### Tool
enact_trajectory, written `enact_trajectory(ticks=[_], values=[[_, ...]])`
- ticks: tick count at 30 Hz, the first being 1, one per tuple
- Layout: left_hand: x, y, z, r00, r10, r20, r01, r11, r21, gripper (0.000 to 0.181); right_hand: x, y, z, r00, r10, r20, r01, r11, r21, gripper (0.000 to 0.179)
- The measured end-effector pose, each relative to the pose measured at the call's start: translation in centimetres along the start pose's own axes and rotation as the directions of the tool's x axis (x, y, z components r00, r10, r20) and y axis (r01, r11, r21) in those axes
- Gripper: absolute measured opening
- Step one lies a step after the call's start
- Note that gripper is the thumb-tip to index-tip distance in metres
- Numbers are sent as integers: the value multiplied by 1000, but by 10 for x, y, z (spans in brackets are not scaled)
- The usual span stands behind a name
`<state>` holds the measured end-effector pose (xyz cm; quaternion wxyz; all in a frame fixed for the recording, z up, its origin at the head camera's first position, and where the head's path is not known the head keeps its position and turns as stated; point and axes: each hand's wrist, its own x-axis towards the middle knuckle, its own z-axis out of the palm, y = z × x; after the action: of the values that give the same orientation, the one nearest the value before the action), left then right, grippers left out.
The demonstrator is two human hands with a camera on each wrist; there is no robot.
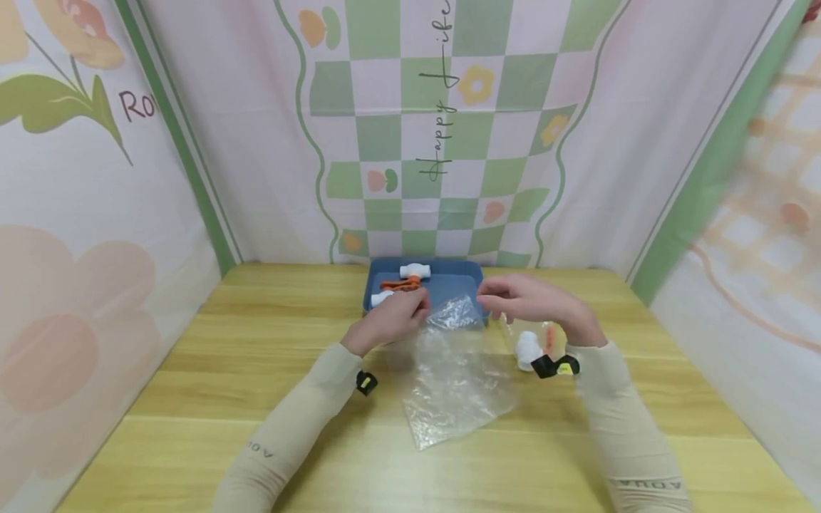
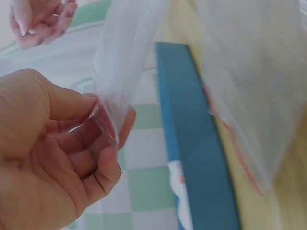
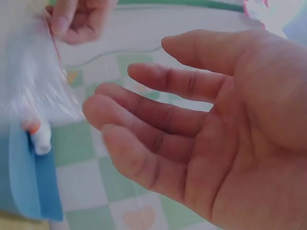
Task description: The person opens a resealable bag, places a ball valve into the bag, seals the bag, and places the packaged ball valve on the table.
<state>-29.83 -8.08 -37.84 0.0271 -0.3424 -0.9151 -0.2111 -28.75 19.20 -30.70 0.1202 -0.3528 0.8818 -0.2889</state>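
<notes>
My left hand (image 1: 398, 315) pinches the edge of a clear zip bag (image 2: 127, 62) between thumb and fingers, at its red seal strip. The bag hangs in front of the blue tray (image 1: 442, 265). To the right, my right hand (image 1: 529, 298) is raised with fingers loosely bent; nothing lies in its palm in the right wrist view. Another clear plastic bag (image 1: 458, 399), also with a red strip in the left wrist view, spreads over the table before the tray. Beneath the right wrist is a white pipe fitting (image 1: 528, 349) with an orange-red part, in clear plastic.
Inside the blue tray, at its left side, are white valves (image 1: 415, 271) with orange handles (image 1: 400, 285). The wooden table (image 1: 269, 385) ends at a patterned curtain (image 1: 430, 142) behind the tray, with more cloth hanging on both sides.
</notes>
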Motion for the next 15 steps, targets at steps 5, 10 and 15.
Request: enact_trajectory(ticks=[5,10,15], values=[[0,14,-14,991,83,-110,-92,992,-84,9,5,-20,-1,999,-33,16,33,999,-14,24],[-1,31,-25,962,90,-258,-140,973,-181,8,12,-30,1,999,-6,-36,4,998,-55,25],[-5,45,-33,920,92,-380,-180,962,-203,10,17,-36,5,994,37,-106,-37,999,3,26]])
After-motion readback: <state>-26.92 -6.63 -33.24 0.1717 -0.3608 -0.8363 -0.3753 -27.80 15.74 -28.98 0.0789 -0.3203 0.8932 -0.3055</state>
